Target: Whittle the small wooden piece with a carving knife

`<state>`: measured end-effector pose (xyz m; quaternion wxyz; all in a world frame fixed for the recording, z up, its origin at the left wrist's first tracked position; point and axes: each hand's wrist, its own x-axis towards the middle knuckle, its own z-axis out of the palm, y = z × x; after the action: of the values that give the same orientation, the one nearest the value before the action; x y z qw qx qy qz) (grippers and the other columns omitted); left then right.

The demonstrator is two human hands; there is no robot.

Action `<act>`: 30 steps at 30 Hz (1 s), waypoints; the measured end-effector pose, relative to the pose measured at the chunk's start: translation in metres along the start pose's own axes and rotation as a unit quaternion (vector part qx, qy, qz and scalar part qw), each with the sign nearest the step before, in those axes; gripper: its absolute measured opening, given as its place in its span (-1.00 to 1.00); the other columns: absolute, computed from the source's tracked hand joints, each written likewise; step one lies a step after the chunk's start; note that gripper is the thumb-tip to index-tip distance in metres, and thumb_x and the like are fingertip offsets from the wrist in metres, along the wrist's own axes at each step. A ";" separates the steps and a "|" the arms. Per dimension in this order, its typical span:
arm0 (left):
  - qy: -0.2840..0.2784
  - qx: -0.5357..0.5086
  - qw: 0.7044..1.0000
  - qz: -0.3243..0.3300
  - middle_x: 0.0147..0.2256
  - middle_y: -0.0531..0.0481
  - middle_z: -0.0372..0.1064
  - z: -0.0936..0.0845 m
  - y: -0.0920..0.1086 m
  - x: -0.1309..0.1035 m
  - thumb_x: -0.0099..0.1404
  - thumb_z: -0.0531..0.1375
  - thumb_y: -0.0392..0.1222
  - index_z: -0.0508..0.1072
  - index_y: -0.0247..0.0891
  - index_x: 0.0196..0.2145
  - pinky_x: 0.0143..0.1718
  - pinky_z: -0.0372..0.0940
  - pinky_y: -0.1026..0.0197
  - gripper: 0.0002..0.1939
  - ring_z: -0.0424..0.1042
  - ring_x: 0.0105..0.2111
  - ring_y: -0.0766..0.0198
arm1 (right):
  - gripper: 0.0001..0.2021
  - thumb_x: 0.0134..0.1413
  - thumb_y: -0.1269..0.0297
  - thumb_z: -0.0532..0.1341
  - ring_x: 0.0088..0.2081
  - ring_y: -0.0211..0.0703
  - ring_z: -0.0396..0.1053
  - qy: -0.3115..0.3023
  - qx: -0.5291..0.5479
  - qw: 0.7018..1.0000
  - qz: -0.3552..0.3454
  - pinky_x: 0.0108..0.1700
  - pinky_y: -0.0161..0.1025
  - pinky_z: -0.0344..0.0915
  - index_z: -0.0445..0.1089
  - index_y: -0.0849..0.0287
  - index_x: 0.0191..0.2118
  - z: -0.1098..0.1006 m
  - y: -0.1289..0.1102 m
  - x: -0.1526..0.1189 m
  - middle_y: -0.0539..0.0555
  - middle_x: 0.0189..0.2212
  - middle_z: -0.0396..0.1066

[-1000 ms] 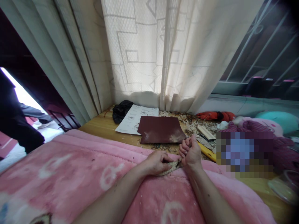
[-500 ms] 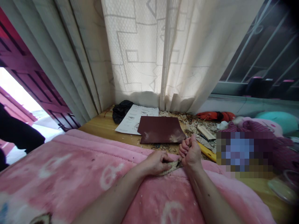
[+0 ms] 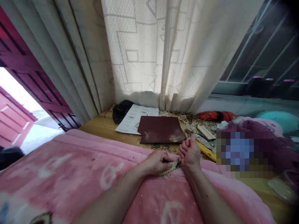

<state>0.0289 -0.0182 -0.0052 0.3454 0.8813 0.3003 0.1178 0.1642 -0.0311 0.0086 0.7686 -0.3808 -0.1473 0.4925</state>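
Note:
My left hand (image 3: 157, 163) is closed on a pale, speckled, flat piece (image 3: 171, 168) lying low over the pink blanket, its fingers pinching the near part. Against the piece's right end rests my right hand (image 3: 190, 152), curled into a fist with the thumb up. Something small and dark shows at the bottom of that fist, too hidden to name. Just beyond the hands lies a dark brown sheet (image 3: 161, 129) with a ragged lower right edge. A yellow-handled tool (image 3: 206, 152) lies right of my right hand.
The pink blanket (image 3: 81, 174) covers the near side. Shavings (image 3: 191, 119) litter the wooden surface beyond, near a white printed sheet (image 3: 130, 119), a black bag (image 3: 121, 110), a beige block (image 3: 206, 132) and a red bundle (image 3: 216, 116). Curtains (image 3: 140, 56) hang behind. A dark shape (image 3: 10, 158) is at far left.
The dark-clothed limb of another person at the far left has moved down and mostly out of view. My hands and the speckled piece have hardly shifted.

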 end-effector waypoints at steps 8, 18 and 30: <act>-0.002 -0.012 1.000 -0.003 -0.52 0.08 0.23 0.000 0.000 0.000 0.08 0.10 -0.29 0.47 -0.31 -0.41 -0.46 0.02 0.40 -0.84 0.17 -0.48 0.40 | -0.56 -0.04 -0.08 0.05 -0.81 -0.44 -0.29 -0.019 -0.006 1.000 -0.016 -0.84 -0.47 -0.30 -0.02 0.16 -0.66 0.000 -0.001 -0.002 -0.19 -0.84 -0.17; -0.008 -0.020 1.000 0.004 -0.55 0.11 0.17 0.002 -0.006 0.000 0.09 0.08 -0.27 0.42 -0.32 -0.47 -0.46 0.02 0.41 -0.87 0.15 -0.50 0.41 | -0.59 -0.02 0.00 0.08 -0.79 -0.45 -0.25 -0.094 -0.021 0.995 -0.037 -0.80 -0.48 -0.27 0.01 0.17 -0.66 0.002 0.002 -0.011 -0.17 -0.83 -0.12; 0.000 -0.060 0.998 0.031 -0.48 0.09 0.22 0.007 -0.009 0.001 0.17 0.03 -0.21 0.37 -0.34 -0.49 -0.43 0.05 0.41 -0.80 0.18 -0.46 0.40 | -0.54 -0.04 -0.07 0.04 -0.77 -0.44 -0.22 -0.215 -0.059 0.974 -0.039 -0.75 -0.45 -0.27 0.06 0.18 -0.70 0.001 0.004 -0.024 -0.14 -0.81 -0.14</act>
<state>0.0285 -0.0160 -0.0166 0.3939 0.8680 0.2649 0.1459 0.1497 -0.0504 0.0102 0.7135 -0.3048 -0.3532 0.5228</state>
